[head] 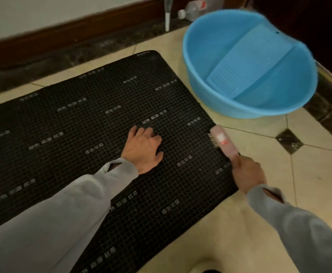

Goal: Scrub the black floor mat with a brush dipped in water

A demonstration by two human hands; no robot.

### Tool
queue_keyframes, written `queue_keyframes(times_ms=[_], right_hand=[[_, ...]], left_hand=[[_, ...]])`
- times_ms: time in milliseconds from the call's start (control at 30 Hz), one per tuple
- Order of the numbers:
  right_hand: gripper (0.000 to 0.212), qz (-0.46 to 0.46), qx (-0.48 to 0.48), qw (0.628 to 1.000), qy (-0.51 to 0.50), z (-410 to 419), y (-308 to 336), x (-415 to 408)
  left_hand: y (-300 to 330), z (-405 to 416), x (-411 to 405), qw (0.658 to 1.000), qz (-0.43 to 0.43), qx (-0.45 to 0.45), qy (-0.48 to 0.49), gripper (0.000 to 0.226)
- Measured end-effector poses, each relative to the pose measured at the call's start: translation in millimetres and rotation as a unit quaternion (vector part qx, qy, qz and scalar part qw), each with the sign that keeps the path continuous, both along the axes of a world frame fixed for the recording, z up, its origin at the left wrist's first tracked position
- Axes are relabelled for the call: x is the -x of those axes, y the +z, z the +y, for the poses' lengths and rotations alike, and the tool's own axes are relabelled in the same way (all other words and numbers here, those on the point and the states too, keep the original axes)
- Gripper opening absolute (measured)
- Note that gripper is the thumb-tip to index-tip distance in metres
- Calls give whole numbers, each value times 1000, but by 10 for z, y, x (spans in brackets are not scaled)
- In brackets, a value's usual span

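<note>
Here the left hand (144,149) presses flat, fingers spread, on the mat (78,134) mid-frame. The right hand (248,172) grips the brush (223,140) (pink) at the mat's right edge.

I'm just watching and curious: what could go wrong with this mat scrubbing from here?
The brush works at the very edge of the mat, so a stroke could slip onto the tiles. The basin sits close beside that corner; a swing of the right hand might knock it. Only the left hand pins the mat, so it could shift.
</note>
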State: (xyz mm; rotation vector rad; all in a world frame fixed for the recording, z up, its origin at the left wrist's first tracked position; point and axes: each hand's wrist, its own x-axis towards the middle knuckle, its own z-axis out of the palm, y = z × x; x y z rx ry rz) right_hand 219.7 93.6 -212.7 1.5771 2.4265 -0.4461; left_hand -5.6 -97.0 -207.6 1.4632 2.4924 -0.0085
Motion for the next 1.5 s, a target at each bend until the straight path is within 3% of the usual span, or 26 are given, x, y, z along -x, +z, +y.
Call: queue_keyframes(times_ms=[233,367,467,567,700,800,1000,1167,1333,1500], right_hand=[[45,17,-28,985,-168,371,83,-434],[51,136,-93,960,-226,327,291,-560],[43,246,-166,926,-233,405,681,-410],[45,283,-207,923,-158,570,1049,-44],[47,177,-176,967,-53,838,1257,584],[45,120,-174,977,-4,976,1281,1031],[19,-10,-109,990,94,1106,1130,1429],[20,-21,-48,992,112,1158,935,1491],[22,4,-54,990,134,1150,895,1568],[12,57,-68,990,114,1137,891,1520]], left_hand=[[42,177,6,999,27,24,36,42],[97,225,24,998,-5,18,56,43],[124,270,50,998,-34,14,60,44],[189,379,96,996,-67,9,56,46],[412,694,208,994,-100,-35,27,47],[654,1019,299,987,-120,-100,23,46],[900,1555,350,983,-103,-149,30,40],[888,1653,288,984,-78,-152,46,41],[897,1694,301,984,-72,-153,53,38],[1032,1724,352,972,-158,-152,81,38]])
